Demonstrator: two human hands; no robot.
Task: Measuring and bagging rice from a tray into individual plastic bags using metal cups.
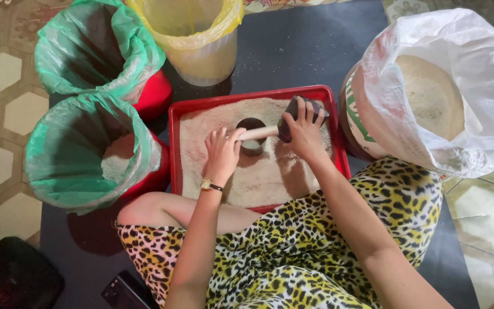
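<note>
Over the red tray (174,149) of rice, her left hand (222,152) grips the wooden handle (258,133) while her right hand (302,129) clasps the dark mallet head (286,119) (above a small cup (252,137) near the tray's far edge).

Dark mat (293,51) under red tray (174,149), bins (155,94)

A single head-worn camera is looking almost straight down from above the seated person's lap, facing forward over the red tray (174,150), which is sitting close below at the centre of the view. Both forearms are entering from the bottom edge toward the tray. Lined buckets are showing left of the tray, a white sack right of it.
</note>
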